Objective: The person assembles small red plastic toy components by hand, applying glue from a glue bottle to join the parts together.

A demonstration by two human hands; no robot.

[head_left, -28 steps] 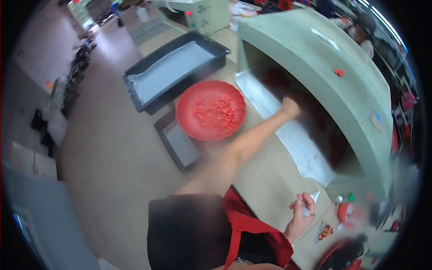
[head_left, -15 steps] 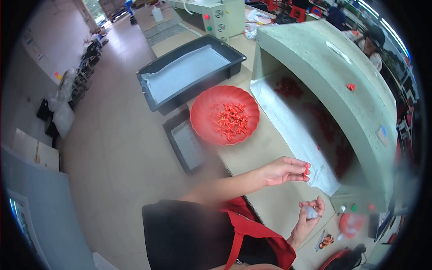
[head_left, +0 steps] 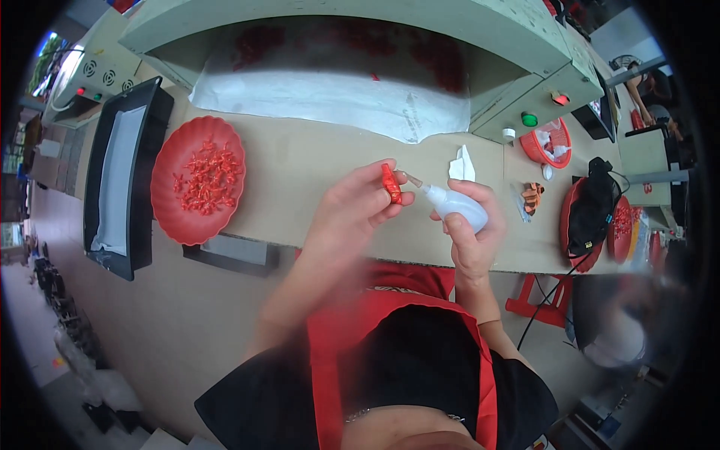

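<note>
Between the fingertips of my left hand (head_left: 358, 204) is a small red piece (head_left: 391, 184) with gold-coloured markings; its kind I cannot make out. My right hand (head_left: 477, 232) is wrapped round a translucent white squeeze bottle (head_left: 456, 208) with a narrow nozzle. The bottle lies tilted, its tip pointing left and close to the red piece; whether they touch I cannot tell. Left of my hands, a scalloped red bowl (head_left: 166, 196) holds many small red pieces (head_left: 208, 180). A scrap of white paper (head_left: 461, 164) lies just beyond my right hand.
A pale green machine housing (head_left: 315, 11) spans the far side, with white sheeting (head_left: 300, 103) and red pieces in its opening. A black tray (head_left: 142, 247) stands at far left. To the right are a red basket (head_left: 535, 146) and a black bag (head_left: 592, 214).
My view has swung to the right, toward the bench. My hands have come together in front of me, and the bottle's nozzle now points at the red piece in my left hand.
</note>
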